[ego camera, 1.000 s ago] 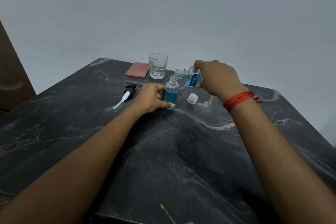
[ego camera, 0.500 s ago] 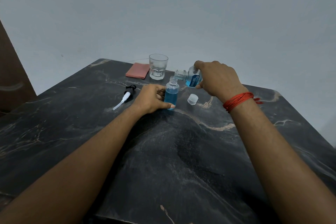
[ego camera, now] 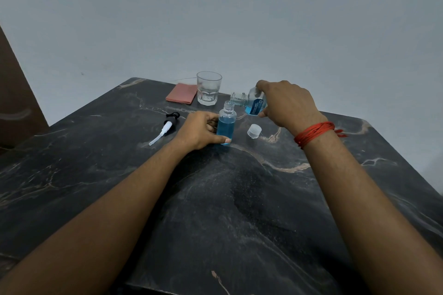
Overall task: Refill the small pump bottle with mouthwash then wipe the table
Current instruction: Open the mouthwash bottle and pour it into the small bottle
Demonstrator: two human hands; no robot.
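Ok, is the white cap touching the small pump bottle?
Apart. The head view shows bare table between the white cap and the small pump bottle.

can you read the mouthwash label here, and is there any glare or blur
Head view: dim, even light, no harsh glare on the table; the label on the mouthwash bottle in the right hand is too small to read; left hand and small bottle look sharp.
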